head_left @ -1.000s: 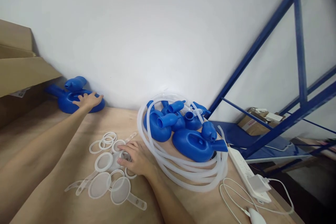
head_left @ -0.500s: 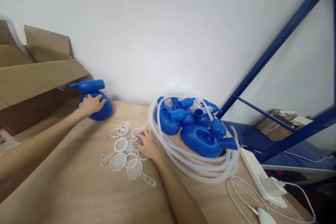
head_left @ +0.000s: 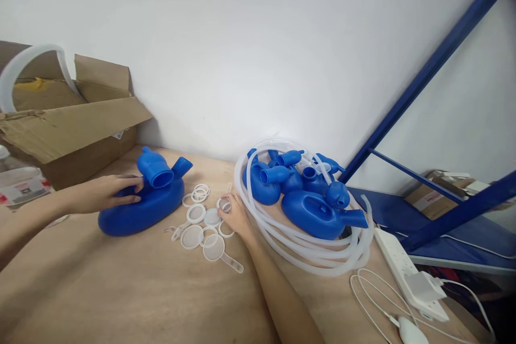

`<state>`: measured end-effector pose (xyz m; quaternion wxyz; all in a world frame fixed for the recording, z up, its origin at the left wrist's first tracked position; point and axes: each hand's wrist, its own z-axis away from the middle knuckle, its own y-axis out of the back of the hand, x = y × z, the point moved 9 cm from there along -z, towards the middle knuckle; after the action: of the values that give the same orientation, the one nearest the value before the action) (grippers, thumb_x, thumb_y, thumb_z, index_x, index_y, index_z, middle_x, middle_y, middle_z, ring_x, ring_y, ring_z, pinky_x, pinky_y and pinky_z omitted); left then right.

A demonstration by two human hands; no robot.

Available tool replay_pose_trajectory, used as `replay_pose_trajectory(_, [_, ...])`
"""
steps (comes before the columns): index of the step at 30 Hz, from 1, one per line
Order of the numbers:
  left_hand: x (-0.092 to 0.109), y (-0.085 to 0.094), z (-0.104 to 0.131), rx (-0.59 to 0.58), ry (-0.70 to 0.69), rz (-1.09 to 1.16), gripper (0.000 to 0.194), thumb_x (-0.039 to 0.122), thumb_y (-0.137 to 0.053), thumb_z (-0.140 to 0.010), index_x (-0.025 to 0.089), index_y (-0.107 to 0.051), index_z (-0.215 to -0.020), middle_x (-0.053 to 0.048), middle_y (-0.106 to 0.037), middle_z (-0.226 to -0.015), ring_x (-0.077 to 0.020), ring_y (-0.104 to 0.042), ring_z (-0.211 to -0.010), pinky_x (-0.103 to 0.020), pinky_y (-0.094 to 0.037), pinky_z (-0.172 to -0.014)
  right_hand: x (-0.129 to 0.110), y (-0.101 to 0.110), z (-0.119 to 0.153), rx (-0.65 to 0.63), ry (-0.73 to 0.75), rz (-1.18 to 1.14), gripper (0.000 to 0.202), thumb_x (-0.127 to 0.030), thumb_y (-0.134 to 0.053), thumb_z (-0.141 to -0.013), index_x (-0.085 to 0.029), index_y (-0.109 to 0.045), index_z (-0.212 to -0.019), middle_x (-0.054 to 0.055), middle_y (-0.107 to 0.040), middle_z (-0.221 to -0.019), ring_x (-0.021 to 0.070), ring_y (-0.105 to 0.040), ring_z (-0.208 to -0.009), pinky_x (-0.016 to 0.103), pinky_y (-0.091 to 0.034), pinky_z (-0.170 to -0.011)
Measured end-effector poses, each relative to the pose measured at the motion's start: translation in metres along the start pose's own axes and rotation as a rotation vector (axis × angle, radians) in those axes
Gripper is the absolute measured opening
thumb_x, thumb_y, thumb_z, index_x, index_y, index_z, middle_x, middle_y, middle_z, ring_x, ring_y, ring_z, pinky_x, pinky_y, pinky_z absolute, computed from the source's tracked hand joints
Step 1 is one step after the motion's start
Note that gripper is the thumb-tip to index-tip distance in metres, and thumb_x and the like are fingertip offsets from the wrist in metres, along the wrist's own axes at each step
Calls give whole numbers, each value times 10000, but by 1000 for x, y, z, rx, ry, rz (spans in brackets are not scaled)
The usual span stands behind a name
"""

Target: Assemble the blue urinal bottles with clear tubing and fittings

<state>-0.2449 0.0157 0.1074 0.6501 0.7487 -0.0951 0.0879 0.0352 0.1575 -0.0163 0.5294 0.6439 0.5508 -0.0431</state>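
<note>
A blue plastic urinal bottle (head_left: 145, 207) lies on the wooden table at the left, with a loose blue spout piece (head_left: 155, 166) at its top. My left hand (head_left: 127, 191) is closed on the bottle's handle side, thumb and fingers apart around it. In the middle of the table, my right hand (head_left: 237, 215) pinches a small white strapped cap (head_left: 224, 204) at the edge of a spread of parts. White rings (head_left: 200, 192) and round translucent caps with straps (head_left: 213, 247) lie beside its fingertips. The fingertips partly cover the pinched cap.
To the right, several blue bottles (head_left: 308, 215) and spouts lie within a coiled white hose (head_left: 290, 258). An opened cardboard box (head_left: 80, 126) stands at the left, near a clear plastic bottle (head_left: 24, 185). A power strip (head_left: 397, 260) and cables border the blue rack (head_left: 411, 80).
The left bottle has been turned and brought nearer, so its long side now shows, with my left hand still on it. My right hand has shifted to the strapped cap; the view has swung slightly left.
</note>
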Motion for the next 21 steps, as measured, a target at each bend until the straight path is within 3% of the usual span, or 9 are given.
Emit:
replay_pose_trajectory(2, [0, 6, 11, -104, 86, -19, 546, 653, -286, -936, 270, -656, -1055, -5, -732, -872, -228, -650, -752, -282, -421, -705, 1, 3, 0, 34, -1, -16, 364, -110, -675, -813, -214, -666, -1162, 64, -660, -1189, 230, -649, -1159, 383, -506, -1055])
replay_pose_trajectory(4, [-6, 23, 15, -116, 257, -216, 585, 711, -335, -901, 282, -638, -1157, -27, -745, -913, -275, -681, -773, -303, -426, -690, 3, 6, 0, 62, -10, -20, 365, -94, -660, -804, -213, -689, -1147, 68, -655, -1184, 228, -658, -1138, 372, -514, -1046])
replay_pose_trajectory(5, [-3, 37, 13, -41, 293, -335, 604, 729, -363, -887, 262, -634, -1159, -60, -742, -975, -305, -688, -827, -317, -433, -693, 5, 6, -1, 74, -18, -18, 355, -92, -654, -805, -211, -702, -1136, 73, -655, -1178, 230, -664, -1121, 373, -522, -1034])
replay_pose_trajectory(7, [19, 51, 1, 94, 177, -447, 620, 700, -461, -864, 221, -623, -1223, -135, -699, -1198, -354, -661, -1065, -354, -469, -788, 9, 6, -1, 83, -34, -5, 337, -103, -659, -811, -204, -725, -1126, 83, -665, -1151, 235, -678, -1073, 379, -541, -998])
replay_pose_trajectory(9, [44, 42, -14, 93, -23, -413, 695, 643, -569, -836, 209, -575, -1379, -169, -585, -1443, -379, -536, -1314, -408, -441, -997, 11, 4, -1, 73, -37, 15, 309, -134, -680, -822, -201, -748, -1116, 84, -680, -1108, 237, -687, -1037, 380, -550, -975])
replay_pose_trajectory(11, [53, 23, -28, -12, -81, -366, 755, 600, -608, -838, 209, -525, -1478, -172, -544, -1510, -402, -482, -1374, -468, -366, -1109, 9, 1, 0, 54, -25, 44, 280, -178, -701, -841, -208, -765, -1112, 82, -690, -1083, 243, -683, -1043, 388, -539, -989])
replay_pose_trajectory(13, [51, 11, -40, -96, -29, -342, 705, 566, -589, -865, 195, -553, -1464, -172, -592, -1455, -409, -556, -1285, -472, -414, -1048, 5, 0, 1, 41, -7, 79, 258, -214, -706, -863, -218, -767, -1113, 87, -690, -1103, 254, -663, -1085, 405, -515, -1022])
replay_pose_trajectory(16, [48, 9, -50, -187, 49, -306, 674, 521, -650, -812, 246, -585, -1425, -131, -621, -1407, -376, -636, -1149, -407, -482, -883, -2, -2, 3, 27, 14, 132, 236, -220, -696, -884, -209, -741, -1115, 91, -694, -1128, 273, -626, -1132, 430, -482, -1050])
replay_pose_trajectory(21, [45, 10, -51, -336, 166, -246, 788, 415, -763, -703, 304, -558, -1456, -89, -688, -1290, -350, -653, -1108, -387, -487, -880, -8, 2, 4, 23, 19, 188, 264, -248, -633, -947, -183, -674, -1200, 107, -703, -1159, 295, -589, -1158, 463, -466, -1051])
